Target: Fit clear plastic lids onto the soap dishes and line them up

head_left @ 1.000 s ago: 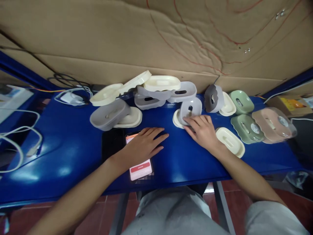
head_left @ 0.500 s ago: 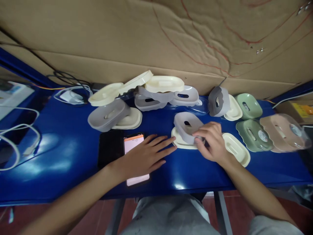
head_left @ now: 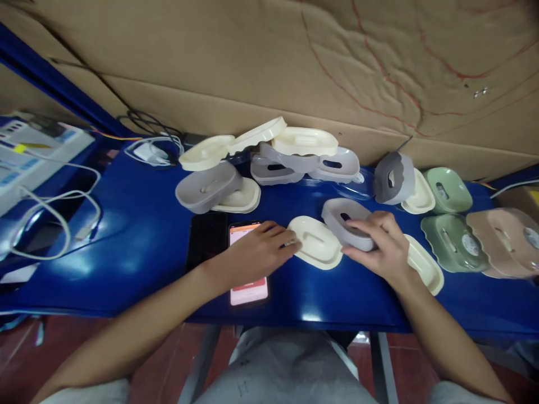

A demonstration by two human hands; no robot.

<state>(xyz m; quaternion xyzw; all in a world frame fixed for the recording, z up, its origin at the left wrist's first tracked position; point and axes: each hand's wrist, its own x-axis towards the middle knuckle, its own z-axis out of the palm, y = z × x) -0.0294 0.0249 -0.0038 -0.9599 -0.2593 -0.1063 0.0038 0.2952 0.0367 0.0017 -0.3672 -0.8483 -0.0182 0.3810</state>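
My right hand (head_left: 382, 247) grips the near right rim of a grey soap dish (head_left: 346, 221) with an oval slot in its floor, thumb below and fingers over the edge. To its left lies a shallow cream tray (head_left: 318, 244) with rounded corners. My left hand (head_left: 267, 249) has its fingers bent together at this tray's left rim; the thumb is hidden. Beneath that hand and wrist, a lit phone (head_left: 249, 294) is partly covered. Another cream tray (head_left: 425, 266) lies just right of my right hand, which hides part of it.
Grey dishes (head_left: 206, 188) and cream trays (head_left: 303, 140) are piled along the cardboard wall (head_left: 236, 62). Green (head_left: 455, 244) and pinkish (head_left: 503, 241) soap boxes stand at the right. A dark phone-like slab (head_left: 206, 238), white cables (head_left: 95, 219) and a white device (head_left: 46, 151) occupy the left.
The grey dish has moved right, off the cream tray, in my right hand. My left hand's spread fingers have drawn together at the tray's left rim. The view has shifted somewhat.
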